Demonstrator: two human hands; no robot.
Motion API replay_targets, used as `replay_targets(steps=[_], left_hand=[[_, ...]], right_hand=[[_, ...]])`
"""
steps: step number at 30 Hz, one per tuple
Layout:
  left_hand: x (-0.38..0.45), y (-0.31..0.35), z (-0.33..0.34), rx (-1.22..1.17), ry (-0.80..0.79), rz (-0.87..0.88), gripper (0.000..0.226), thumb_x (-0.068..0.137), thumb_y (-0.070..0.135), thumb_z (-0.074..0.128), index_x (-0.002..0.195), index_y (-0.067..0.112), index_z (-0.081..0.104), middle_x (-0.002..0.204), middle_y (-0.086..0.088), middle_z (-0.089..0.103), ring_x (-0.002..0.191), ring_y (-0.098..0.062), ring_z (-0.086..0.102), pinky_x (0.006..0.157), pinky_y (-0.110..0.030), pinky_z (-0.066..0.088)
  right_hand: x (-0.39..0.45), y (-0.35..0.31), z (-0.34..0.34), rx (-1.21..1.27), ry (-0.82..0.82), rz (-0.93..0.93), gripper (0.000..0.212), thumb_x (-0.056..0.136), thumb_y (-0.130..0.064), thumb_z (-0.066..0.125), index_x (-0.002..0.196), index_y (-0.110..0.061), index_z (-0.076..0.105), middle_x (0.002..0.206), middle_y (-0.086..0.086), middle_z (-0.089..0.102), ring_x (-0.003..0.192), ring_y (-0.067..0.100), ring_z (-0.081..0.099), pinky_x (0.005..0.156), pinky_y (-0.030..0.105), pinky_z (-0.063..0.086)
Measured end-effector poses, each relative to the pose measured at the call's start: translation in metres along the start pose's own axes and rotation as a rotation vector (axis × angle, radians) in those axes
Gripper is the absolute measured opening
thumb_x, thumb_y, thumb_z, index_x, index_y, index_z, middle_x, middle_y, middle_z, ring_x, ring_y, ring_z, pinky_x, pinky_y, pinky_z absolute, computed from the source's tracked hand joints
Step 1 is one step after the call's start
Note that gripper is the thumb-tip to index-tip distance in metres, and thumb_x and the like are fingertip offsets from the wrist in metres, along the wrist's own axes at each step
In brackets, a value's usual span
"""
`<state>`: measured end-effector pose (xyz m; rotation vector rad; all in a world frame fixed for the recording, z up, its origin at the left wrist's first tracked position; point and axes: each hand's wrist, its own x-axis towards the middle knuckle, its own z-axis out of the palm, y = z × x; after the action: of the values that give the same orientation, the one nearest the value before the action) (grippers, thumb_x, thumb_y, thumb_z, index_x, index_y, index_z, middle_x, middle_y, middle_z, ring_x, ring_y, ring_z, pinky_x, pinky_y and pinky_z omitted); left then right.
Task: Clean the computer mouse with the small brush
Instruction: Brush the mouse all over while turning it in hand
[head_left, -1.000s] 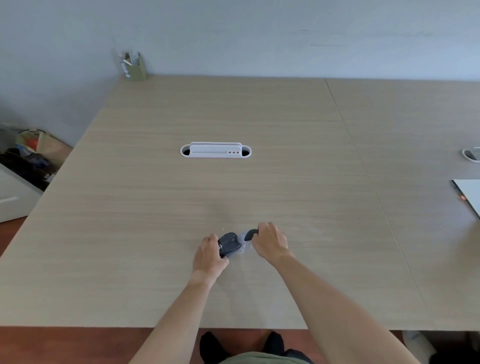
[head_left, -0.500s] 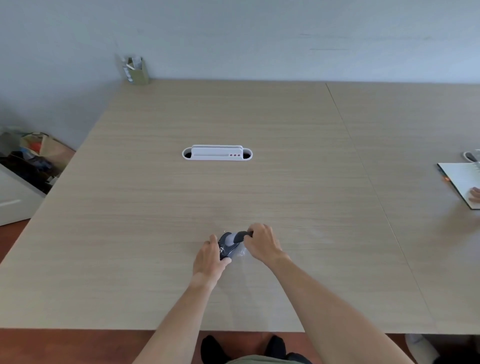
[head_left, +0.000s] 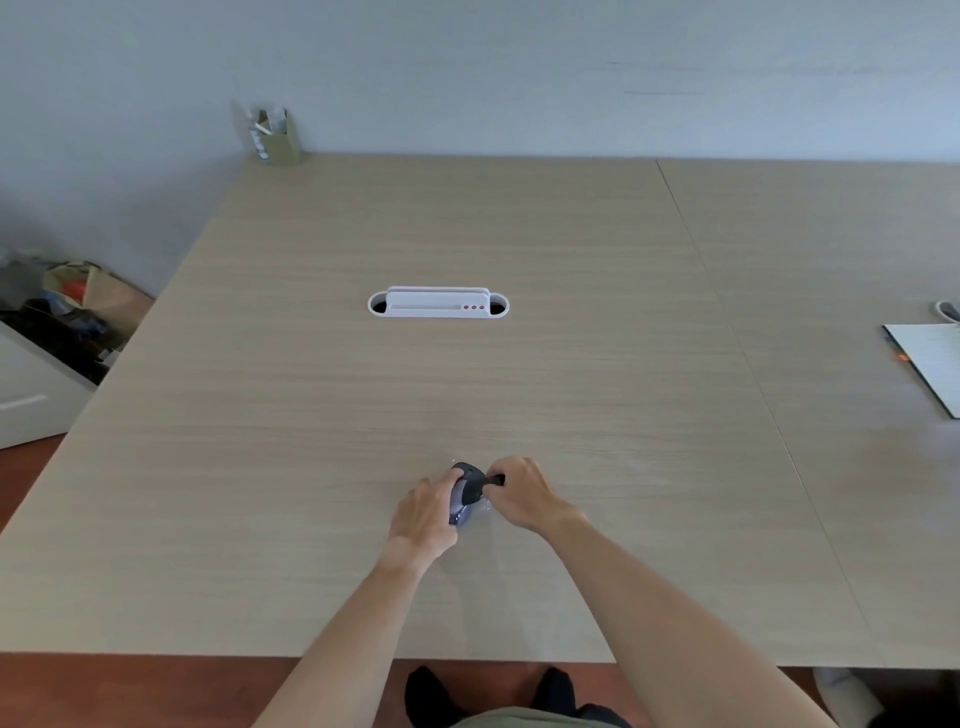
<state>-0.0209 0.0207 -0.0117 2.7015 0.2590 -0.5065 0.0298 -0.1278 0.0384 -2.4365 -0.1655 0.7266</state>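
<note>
A dark computer mouse (head_left: 459, 501) rests on the light wooden table (head_left: 467, 395), near its front edge. My left hand (head_left: 425, 512) grips the mouse from its left side and tilts it. My right hand (head_left: 522, 493) is closed around the black handle of a small brush (head_left: 480, 484). The brush head lies across the top of the mouse. Its bristles are blurred, and most of the handle is hidden in my fist.
A white cable port (head_left: 438, 302) is set into the table's middle. A pen holder (head_left: 277, 136) stands in the far left corner. A notebook (head_left: 930, 364) lies at the right edge. Bags and a cabinet (head_left: 57, 332) sit on the floor to the left.
The brush has moved left from beside the mouse onto its top. My left hand has turned the mouse more upright. A hand seen on the notebook half a second ago is gone.
</note>
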Motion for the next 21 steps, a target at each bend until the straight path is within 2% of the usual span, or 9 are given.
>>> replay_targets(steps=[2,5,7,9,11,13,16,19,21], left_hand=[[0.001,0.000,-0.002,-0.012,-0.007,0.001,0.074,0.080,0.010,0.065,0.143,0.034,0.035,0.116,-0.012,0.056,0.105,-0.032,0.060,0.085,-0.038,0.052],[0.001,0.003,-0.006,-0.049,-0.039,-0.013,0.079,0.073,0.016,0.074,0.140,0.030,0.036,0.115,-0.013,0.059,0.104,-0.033,0.061,0.084,-0.038,0.053],[0.000,0.005,-0.008,-0.081,-0.050,-0.008,0.078,0.067,0.021,0.078,0.135,0.027,0.041,0.111,-0.011,0.062,0.100,-0.032,0.063,0.081,-0.038,0.054],[0.000,0.006,-0.007,-0.092,-0.062,0.005,0.072,0.065,0.022,0.080,0.127,0.023,0.043,0.106,-0.008,0.064,0.095,-0.030,0.064,0.078,-0.037,0.054],[0.000,0.007,-0.007,-0.084,-0.082,0.003,0.077,0.065,0.020,0.080,0.131,0.022,0.040,0.108,-0.009,0.062,0.098,-0.031,0.063,0.079,-0.038,0.054],[0.001,0.007,-0.008,-0.074,-0.092,-0.003,0.082,0.065,0.019,0.080,0.135,0.023,0.038,0.111,-0.010,0.061,0.100,-0.031,0.061,0.080,-0.039,0.054],[0.002,0.008,-0.010,-0.071,-0.104,0.007,0.081,0.064,0.018,0.081,0.134,0.020,0.039,0.109,-0.012,0.061,0.100,-0.033,0.061,0.079,-0.038,0.051],[0.004,0.008,-0.012,-0.076,-0.114,0.005,0.080,0.063,0.016,0.082,0.131,0.017,0.040,0.108,-0.012,0.060,0.099,-0.033,0.060,0.077,-0.037,0.050],[0.004,0.008,-0.012,-0.083,-0.113,0.002,0.079,0.063,0.017,0.083,0.130,0.017,0.040,0.108,-0.009,0.060,0.096,-0.031,0.061,0.072,-0.035,0.048]], right_hand=[[-0.004,-0.002,0.000,-0.059,0.026,0.012,0.019,0.077,-0.008,0.049,0.085,-0.005,0.066,0.093,0.012,0.065,0.085,0.034,0.060,0.074,0.039,0.049],[-0.005,-0.005,-0.006,-0.238,0.174,0.015,0.021,0.084,-0.006,0.046,0.097,-0.006,0.062,0.103,0.011,0.062,0.095,0.033,0.059,0.086,0.038,0.042],[-0.003,-0.006,-0.009,-0.174,0.191,-0.005,0.017,0.080,-0.007,0.048,0.088,-0.008,0.063,0.097,0.010,0.063,0.089,0.033,0.059,0.079,0.038,0.044],[0.002,-0.004,-0.009,-0.036,0.087,-0.026,0.012,0.068,-0.011,0.050,0.070,-0.011,0.062,0.081,0.008,0.063,0.077,0.034,0.059,0.066,0.041,0.048],[0.001,-0.001,-0.006,-0.017,0.008,-0.039,0.014,0.061,-0.012,0.047,0.062,-0.011,0.060,0.068,0.006,0.059,0.070,0.034,0.058,0.058,0.041,0.047],[-0.008,-0.002,-0.006,-0.063,-0.004,-0.034,0.013,0.061,-0.009,0.046,0.064,-0.008,0.058,0.069,0.006,0.058,0.070,0.033,0.057,0.062,0.035,0.043],[-0.015,0.002,-0.007,-0.187,0.151,0.012,0.004,0.074,-0.009,0.050,0.071,-0.007,0.052,0.086,0.010,0.061,0.081,0.033,0.058,0.084,0.038,0.045],[-0.013,0.007,-0.006,-0.080,0.174,0.008,0.005,0.071,-0.006,0.049,0.071,-0.006,0.055,0.086,0.007,0.059,0.078,0.031,0.054,0.076,0.036,0.047],[-0.008,0.012,-0.002,0.019,0.096,-0.056,0.022,0.067,-0.006,0.049,0.078,-0.008,0.067,0.088,0.005,0.065,0.082,0.027,0.060,0.073,0.039,0.053]])
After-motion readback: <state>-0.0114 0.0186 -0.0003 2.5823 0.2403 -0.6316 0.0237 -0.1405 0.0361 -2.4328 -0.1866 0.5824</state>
